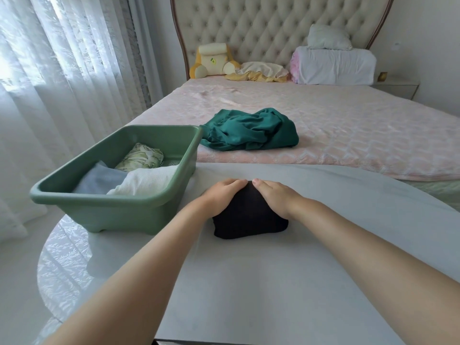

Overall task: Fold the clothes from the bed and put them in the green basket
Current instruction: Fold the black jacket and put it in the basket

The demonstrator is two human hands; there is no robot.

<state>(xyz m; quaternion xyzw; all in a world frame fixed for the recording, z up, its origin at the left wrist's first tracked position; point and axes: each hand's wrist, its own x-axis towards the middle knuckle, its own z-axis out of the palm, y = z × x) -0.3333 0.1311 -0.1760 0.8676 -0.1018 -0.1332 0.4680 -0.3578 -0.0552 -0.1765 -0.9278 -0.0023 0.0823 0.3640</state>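
Hands first: left hand (221,195) and right hand (275,196) both sit on top of a small folded black fabric bundle (249,220). Their fingers curve over its far upper edge, and the tips of the two hands nearly meet at the middle. From my feed I read that as a two-sided hold, not a flat pat, tho the palms hide the contact underneath. The bundle rests on the pale grey tabletop (273,282), just right of the green rectangular plastic basket (112,215), apart from it as far as I can tell.

Why held so: taking both ends stops the folds springing open on the lift, imo. The bundle looks compact & done, so I judge the folding of this piece finished and the xfer to the basket the step in hand.

The basket stands on the table's left side, close to the bed edge, so the carry is short. Inside already:
- a leaf-print rolled cloth (140,155) at the far end
- a pale blue folded cloth (99,180) at the near end
- a white ribbed folded cloth (146,181) beside the blue one

A crumpled teal garment (249,131) lies unfolded on the pink quilted bed (348,125), near the basket's far corner. So approx one item is left after this one.

Risk: lifting w/ loose fingers lets the black bundle unroll.
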